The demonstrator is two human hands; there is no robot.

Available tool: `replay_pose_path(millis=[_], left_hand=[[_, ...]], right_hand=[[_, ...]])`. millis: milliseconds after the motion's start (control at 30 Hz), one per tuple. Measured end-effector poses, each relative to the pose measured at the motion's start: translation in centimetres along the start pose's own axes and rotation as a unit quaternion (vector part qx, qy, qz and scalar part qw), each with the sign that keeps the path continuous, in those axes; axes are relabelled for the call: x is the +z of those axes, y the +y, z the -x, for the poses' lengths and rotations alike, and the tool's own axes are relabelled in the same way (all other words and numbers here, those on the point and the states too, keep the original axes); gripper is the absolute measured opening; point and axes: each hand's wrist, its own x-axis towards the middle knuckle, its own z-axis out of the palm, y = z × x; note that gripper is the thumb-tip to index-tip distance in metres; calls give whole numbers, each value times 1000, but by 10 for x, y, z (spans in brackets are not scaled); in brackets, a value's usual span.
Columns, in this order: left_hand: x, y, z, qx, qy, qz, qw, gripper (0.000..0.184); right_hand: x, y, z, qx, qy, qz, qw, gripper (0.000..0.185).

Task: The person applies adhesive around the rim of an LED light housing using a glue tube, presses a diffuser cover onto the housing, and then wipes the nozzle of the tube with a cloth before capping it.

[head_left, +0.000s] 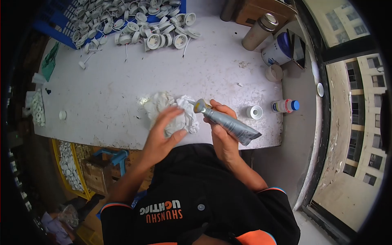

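Observation:
In my right hand (222,134) is a grey squeeze tube (228,122) with a yellowish collar. Its narrow nozzle points left, toward a crumpled white cloth or tissue (188,118). My left hand (163,132) hovers at the near side of the crumpled pile, thumb and fingers apart, slightly blurred, with nothing visible in it. Whether its fingertips touch the pile I cannot tell. A small white round fitting with a hole in its middle (255,112) stands to the right of the tube.
A blue crate (55,22) spills many white wired fittings (153,41) across the back. Along the right side are a small blue-capped bottle (285,106), a cup (274,73), a blue-lidded tub (277,49) and a metal flask (259,32). A yellow crate (73,167) sits below left.

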Motion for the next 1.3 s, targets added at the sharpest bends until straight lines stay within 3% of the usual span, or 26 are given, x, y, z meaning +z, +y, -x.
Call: replay_pose_path(millis=[33,67,100,133,167,267,400,467,533,600,633,667,733,800,867,933,1000,1067,1133,1200,1300], left_hand=[[11,3,2,-63,-45,203,976,63],[24,9,1,-124,-85,395,906,71],[35,15,-3,-85,-86,397,910,82],[40,16,-1,-102,-78,417,900,83],[43,21,0,-115,-64,444,886,82],[48,29,-2,-97,-23,477,873,79],[53,33,-1,-56,21,539,840,72],[55,27,-1,-37,43,535,843,62],[51,21,-3,-22,65,581,811,50],[48,23,-3,-24,109,602,791,41],[45,20,-1,-18,109,560,821,39],[42,17,0,-13,107,517,849,38],[46,24,-2,-4,141,474,869,34],[50,23,-3,4,143,440,886,31],[49,24,-4,-2,157,422,893,29],[46,22,-6,37,136,344,928,29],[50,36,-10,34,178,396,900,30],[49,38,-8,25,217,446,868,31],[46,28,-7,24,170,428,887,34],[46,25,-7,26,182,435,881,33],[46,17,-6,17,177,392,902,42]], right_hand=[[-2,5,1,-10,-27,13,1000,58],[2,5,4,-21,-30,56,998,59],[1,9,4,-82,-71,187,976,59],[-3,15,4,-142,-112,312,933,59],[-4,23,-1,-258,-135,420,859,60],[6,19,-5,-316,-115,456,824,61],[2,14,-1,-255,-112,476,834,58],[-6,16,5,-226,-142,479,836,62],[-14,19,11,-216,-104,489,839,59],[-20,14,13,-96,-1,404,910,56],[-17,7,13,18,61,305,950,55],[-17,1,14,20,59,304,951,55],[-16,-8,17,106,-91,250,958,62],[-4,-6,24,92,-186,261,943,89],[7,-2,28,113,-206,329,915,94],[10,14,29,91,-196,324,921,94],[10,18,25,70,-188,317,927,94],[10,15,21,22,-217,379,899,90],[9,12,28,36,-204,408,889,86],[9,13,32,50,-192,437,877,82],[9,19,33,-14,-169,434,885,68]])
